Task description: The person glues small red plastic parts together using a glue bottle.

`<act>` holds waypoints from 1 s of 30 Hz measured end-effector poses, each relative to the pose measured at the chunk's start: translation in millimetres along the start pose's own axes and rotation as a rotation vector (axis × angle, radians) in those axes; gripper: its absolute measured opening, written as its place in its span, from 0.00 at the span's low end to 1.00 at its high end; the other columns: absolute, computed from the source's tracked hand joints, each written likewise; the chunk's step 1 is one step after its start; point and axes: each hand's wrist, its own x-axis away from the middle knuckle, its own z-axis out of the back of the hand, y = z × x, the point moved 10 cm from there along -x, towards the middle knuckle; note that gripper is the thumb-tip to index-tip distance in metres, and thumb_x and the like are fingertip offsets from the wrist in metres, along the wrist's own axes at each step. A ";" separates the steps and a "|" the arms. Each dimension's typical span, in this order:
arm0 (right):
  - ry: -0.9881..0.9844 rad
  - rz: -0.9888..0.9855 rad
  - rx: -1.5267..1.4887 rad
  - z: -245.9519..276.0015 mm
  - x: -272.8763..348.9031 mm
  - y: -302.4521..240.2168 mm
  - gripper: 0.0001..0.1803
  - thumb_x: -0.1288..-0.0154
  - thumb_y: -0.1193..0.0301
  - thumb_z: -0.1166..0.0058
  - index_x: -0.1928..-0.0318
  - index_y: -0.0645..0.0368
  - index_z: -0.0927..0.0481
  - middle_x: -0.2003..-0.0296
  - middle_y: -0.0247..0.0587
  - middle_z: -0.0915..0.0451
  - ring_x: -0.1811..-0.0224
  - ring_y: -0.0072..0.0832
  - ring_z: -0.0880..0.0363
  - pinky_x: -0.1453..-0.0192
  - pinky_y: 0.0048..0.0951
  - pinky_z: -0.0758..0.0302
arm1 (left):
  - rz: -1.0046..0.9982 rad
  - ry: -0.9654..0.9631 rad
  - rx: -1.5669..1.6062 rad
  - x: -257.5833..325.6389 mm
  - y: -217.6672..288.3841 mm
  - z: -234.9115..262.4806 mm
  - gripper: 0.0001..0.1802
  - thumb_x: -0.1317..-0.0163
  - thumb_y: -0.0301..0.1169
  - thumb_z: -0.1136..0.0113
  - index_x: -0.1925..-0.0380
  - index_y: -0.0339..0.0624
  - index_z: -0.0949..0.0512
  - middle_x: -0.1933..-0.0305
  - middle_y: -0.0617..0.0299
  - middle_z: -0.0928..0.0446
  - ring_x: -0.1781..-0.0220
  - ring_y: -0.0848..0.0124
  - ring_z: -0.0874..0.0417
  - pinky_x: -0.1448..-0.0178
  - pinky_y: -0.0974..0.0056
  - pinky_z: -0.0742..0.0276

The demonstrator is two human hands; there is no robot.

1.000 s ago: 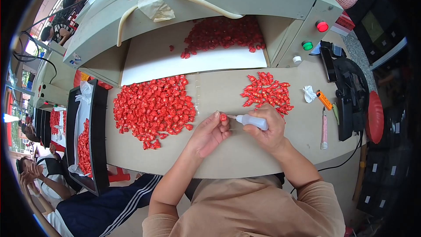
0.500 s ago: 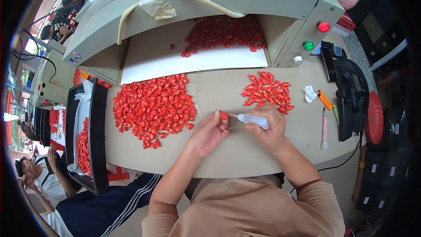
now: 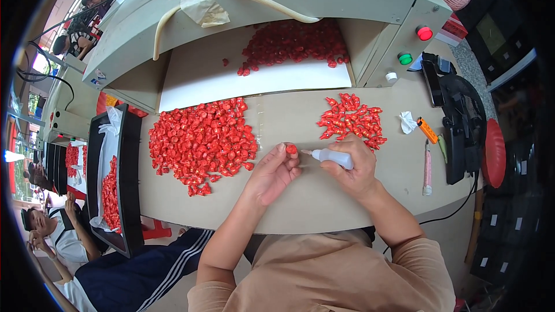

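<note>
My left hand (image 3: 272, 174) pinches one small red piece (image 3: 291, 149) between thumb and fingertips. My right hand (image 3: 355, 169) grips a small white squeeze bottle (image 3: 332, 157) lying sideways, its pointed nozzle aimed left and almost touching the red piece. A large heap of red pieces (image 3: 202, 141) lies on the beige table (image 3: 300, 202) just left of my left hand. A smaller heap of red pieces (image 3: 350, 119) lies just beyond my right hand.
A grey machine (image 3: 277, 0) with a white conveyor belt (image 3: 254, 81) carrying more red pieces stands at the back, with red and green buttons (image 3: 414, 46). A black tray (image 3: 113, 179) with red pieces sits left. Pens, an orange lighter (image 3: 428, 130) and black gear lie right. Other people sit lower left.
My left hand has turned slightly, lifting the red piece more clearly into view at the nozzle tip. The bottle and my right hand have barely moved.
</note>
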 end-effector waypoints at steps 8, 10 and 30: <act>-0.015 -0.009 -0.015 -1.8 -1.1 -0.7 0.20 0.52 0.65 0.27 0.64 0.61 0.24 0.74 0.42 0.24 0.75 0.35 0.25 0.72 0.32 0.29 | 0.004 -0.002 -0.041 1.0 0.7 -2.1 0.11 0.28 0.39 0.50 0.59 0.44 0.25 0.64 0.68 0.26 0.64 0.78 0.28 0.55 0.68 0.27; -0.014 -0.010 -0.021 -1.4 -1.4 -1.1 0.20 0.52 0.65 0.27 0.64 0.61 0.24 0.74 0.42 0.24 0.75 0.35 0.25 0.72 0.32 0.29 | 0.006 0.013 -0.038 0.8 0.6 -2.2 0.11 0.28 0.39 0.50 0.58 0.44 0.25 0.64 0.68 0.26 0.63 0.78 0.28 0.55 0.68 0.27; -0.020 -0.022 -0.048 -7.6 2.4 3.3 0.21 0.52 0.66 0.27 0.60 0.60 0.23 0.71 0.41 0.22 0.72 0.35 0.24 0.69 0.32 0.27 | 0.052 -0.004 -0.034 1.6 -7.2 -2.8 0.07 0.27 0.35 0.53 0.61 0.45 0.29 0.66 0.66 0.30 0.65 0.75 0.30 0.57 0.67 0.29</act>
